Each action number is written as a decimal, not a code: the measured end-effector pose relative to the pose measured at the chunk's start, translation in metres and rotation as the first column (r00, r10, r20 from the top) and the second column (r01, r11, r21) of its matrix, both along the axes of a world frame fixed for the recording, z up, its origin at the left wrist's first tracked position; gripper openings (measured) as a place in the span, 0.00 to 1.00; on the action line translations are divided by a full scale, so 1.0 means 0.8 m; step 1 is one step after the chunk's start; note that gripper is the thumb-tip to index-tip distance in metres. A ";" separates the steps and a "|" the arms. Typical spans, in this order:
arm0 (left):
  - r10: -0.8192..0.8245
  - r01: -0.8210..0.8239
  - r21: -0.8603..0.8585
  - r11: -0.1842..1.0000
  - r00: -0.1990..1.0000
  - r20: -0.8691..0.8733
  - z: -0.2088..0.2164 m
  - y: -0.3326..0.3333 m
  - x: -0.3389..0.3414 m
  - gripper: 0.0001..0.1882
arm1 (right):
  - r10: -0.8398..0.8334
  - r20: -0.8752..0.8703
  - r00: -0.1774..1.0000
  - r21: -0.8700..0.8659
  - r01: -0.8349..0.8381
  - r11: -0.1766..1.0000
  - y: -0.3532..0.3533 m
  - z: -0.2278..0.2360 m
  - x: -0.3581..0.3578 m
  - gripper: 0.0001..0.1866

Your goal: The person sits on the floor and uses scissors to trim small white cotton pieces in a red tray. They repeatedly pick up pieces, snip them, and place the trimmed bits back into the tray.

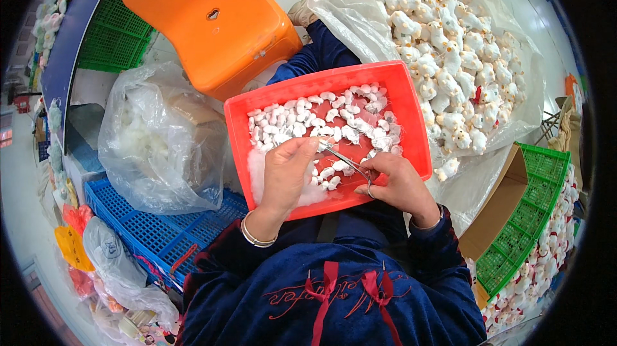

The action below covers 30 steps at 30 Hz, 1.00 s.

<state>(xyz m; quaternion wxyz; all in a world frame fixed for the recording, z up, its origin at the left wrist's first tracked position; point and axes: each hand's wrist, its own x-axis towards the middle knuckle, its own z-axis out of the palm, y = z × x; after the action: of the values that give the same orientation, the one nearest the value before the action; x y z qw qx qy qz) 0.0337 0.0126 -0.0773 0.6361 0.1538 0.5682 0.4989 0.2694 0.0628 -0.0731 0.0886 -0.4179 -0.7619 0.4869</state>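
The left hand (pixel 287 169) is pinching with thumb and forefinger drawn together; a small white piece (pixel 323 144) is showing at their tips, over the middle of the red tray (pixel 414 111). The right hand (pixel 400 182) is gripping a slender metal tool (pixel 348 162) with ring handles, its fingers curling closely round them over the tray's near right part. The tool's tips are meeting the small white piece; whether they are biting on it is too small to tell.

Judged from this contact, the step in hand is working one piece with the tool. The next move appears to be calling for a firm left pinch and a steady, well-aligned tool tip.

Many loose white pieces (pixel 277 121) are lying inside the red tray, mostly along its far and left parts, and white fluff (pixel 257 176) is gathering in its near left corner.

Beyond the tray's far left corner an orange chair (pixel 212 18) is standing. Left of the tray a clear bag (pixel 222 176) is holding more fluff, beside a blue crate (pixel 138 217). Right of the tray, white plush figures (pixel 450 57) are filling a large bag.
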 end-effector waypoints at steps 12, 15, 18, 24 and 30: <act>-0.081 0.089 0.146 0.985 0.995 -0.055 0.002 0.001 -0.017 0.08 | 0.047 -0.144 0.988 -0.126 -0.065 0.990 0.005 0.006 0.001 0.24; -0.153 0.153 0.051 0.987 0.988 -0.008 0.011 0.001 -0.027 0.07 | 0.053 -0.138 0.989 -0.176 -0.078 0.981 0.007 0.010 0.002 0.25; -0.211 0.207 0.087 0.974 0.977 0.037 0.015 0.002 -0.035 0.07 | 0.060 -0.175 0.983 -0.171 -0.090 0.981 0.007 0.010 0.006 0.28; -0.470 0.464 0.087 0.882 0.880 0.064 0.028 0.007 -0.063 0.03 | 0.151 -0.264 0.953 -0.212 -0.210 0.954 0.012 0.019 0.010 0.33; -0.551 0.532 0.166 0.830 0.830 0.091 0.036 0.008 -0.069 0.03 | 0.195 -0.397 0.897 -0.205 -0.293 0.934 0.009 0.009 0.012 0.33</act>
<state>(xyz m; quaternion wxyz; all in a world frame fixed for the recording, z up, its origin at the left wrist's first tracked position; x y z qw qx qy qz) -0.0214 0.0189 -0.0482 0.7766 0.3170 0.4220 0.3440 0.2793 0.0699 -0.0656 0.1127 -0.2268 -0.7076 0.6597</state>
